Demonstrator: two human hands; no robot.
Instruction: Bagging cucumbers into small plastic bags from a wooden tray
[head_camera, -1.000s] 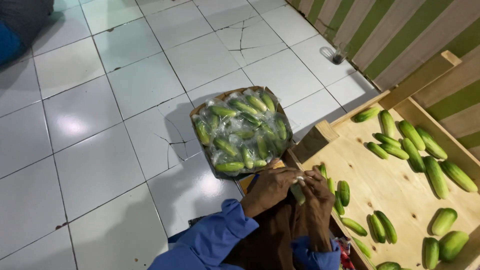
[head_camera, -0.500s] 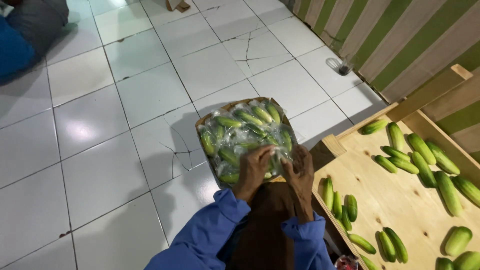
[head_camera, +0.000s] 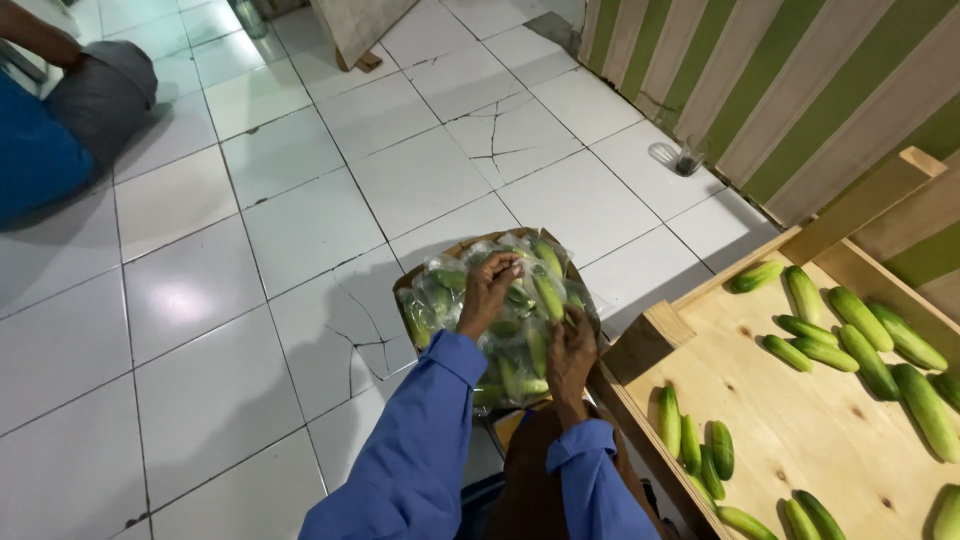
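Counted relative to wooden tray (head_camera: 800, 420): on it, seven loose cucumbers (head_camera: 860, 340) in far cluster, roughly eight more along near edge. Left of it, one bag of cucumbers (head_camera: 520, 330), contents too bunched to count. Two hands on bag.

Left hand (head_camera: 487, 293) rests fingers-down on clear bag of cucumbers (head_camera: 520, 350) | right hand (head_camera: 570, 352) grips the bag's near-right side | bag sits on a brown tray (head_camera: 430, 275) over white floor tiles (head_camera: 240, 300), one tile cracked | wooden crate (head_camera: 800, 410) at right holds loose cucumbers (head_camera: 860, 335) | seated person (head_camera: 60, 120) top left.
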